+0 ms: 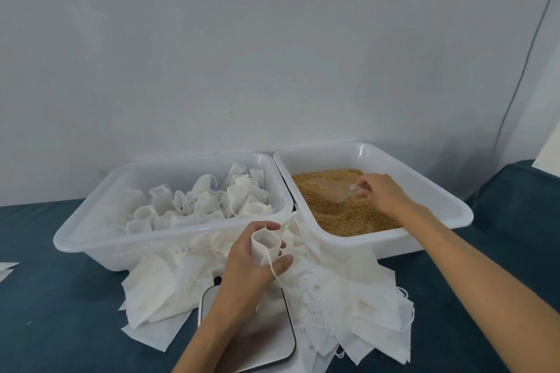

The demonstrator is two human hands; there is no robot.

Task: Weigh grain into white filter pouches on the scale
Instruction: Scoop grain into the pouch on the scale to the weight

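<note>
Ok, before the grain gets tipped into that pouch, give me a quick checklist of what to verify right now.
1. Pouch held by the left hand, mouth up and open: ok.
2. Pouch over the scale: ok, held above its far end, not resting on it.
3. Scoop held by the right hand in the grain tub: ok.
4. Scoop loaded with grain: cannot tell; it is clear and lies on the grain.
5. Scale platform free: not ok, the left forearm crosses above it and loose pouches crowd its right edge.
6. Scale display readable: cannot tell, not visible.
</note>
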